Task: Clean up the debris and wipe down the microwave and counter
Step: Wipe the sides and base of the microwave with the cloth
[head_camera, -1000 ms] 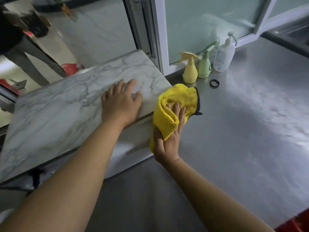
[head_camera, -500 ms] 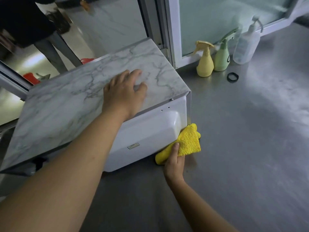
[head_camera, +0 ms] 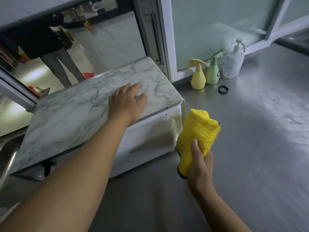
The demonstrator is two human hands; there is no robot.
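Lifted since half a second ago: bunched yellow microfibre cloth (head_camera: 199,131), up off the grey metal worktop (head_camera: 250,148) and level with the front right corner of the white microwave with marble-patterned top (head_camera: 83,111). Right hand (head_camera: 200,166) clenched round the cloth's lower end, thumb on top. Left hand (head_camera: 127,102) pressed flat, fingers spread, on the microwave top. Behind, near the window: yellow spray bottle (head_camera: 198,76), green spray bottle (head_camera: 213,71), clear pump bottle (head_camera: 233,62), small black ring (head_camera: 223,89).
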